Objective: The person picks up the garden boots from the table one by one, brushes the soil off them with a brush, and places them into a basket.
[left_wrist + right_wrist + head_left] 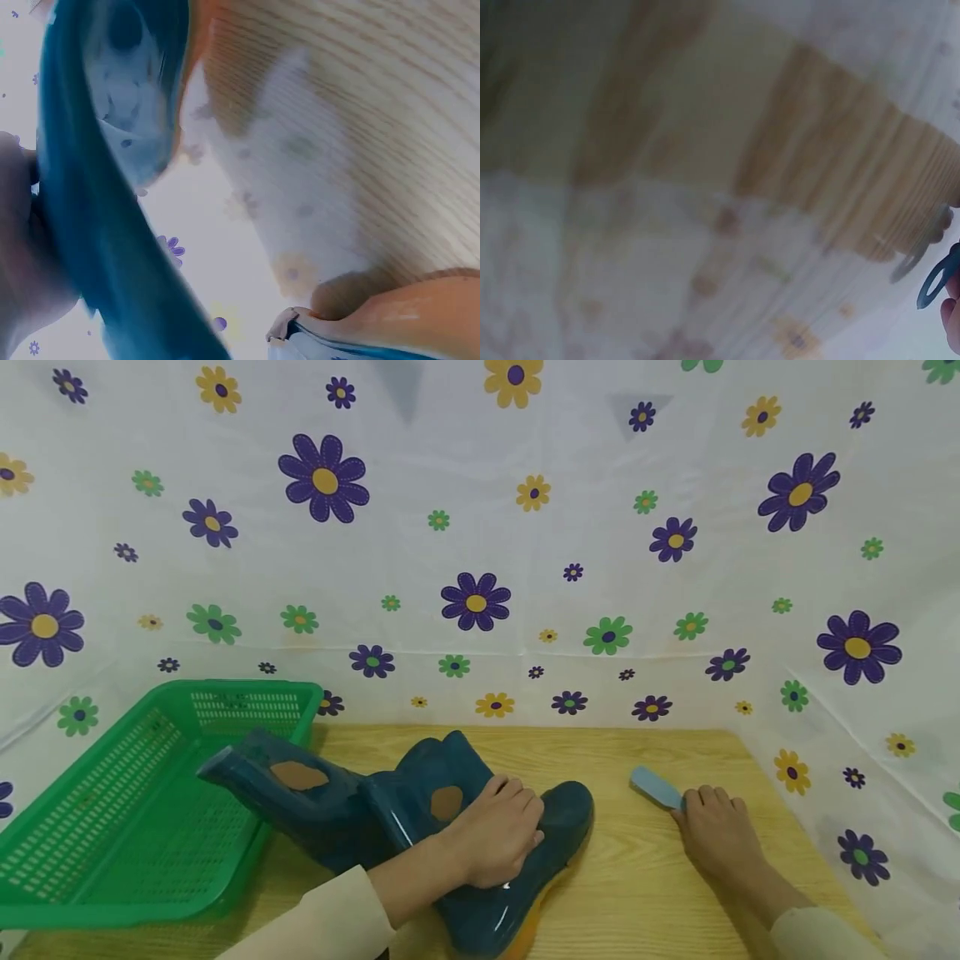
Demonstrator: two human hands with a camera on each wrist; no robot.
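Glossy dark teal rubber boots point(405, 810) with orange soles lie on their sides, overlapping, and show brown patches. One boot shaft point(262, 785) reaches left over the basket rim. My left hand point(495, 835) grips the boots around the middle, between shaft and toe; the left wrist view shows teal boot rubber point(97, 195) close beside the hand. On the right, my right hand point(716, 831) holds a light blue paddle-shaped tool point(654, 785), low over the table. Its underside is hidden. A dark blue loop point(930, 285) shows by the fingers in the right wrist view.
A green perforated plastic basket point(225, 877) stands at the left. The wood-grain table point(622, 893) meets a white flower-print cloth point(420, 560) at the back and right side.
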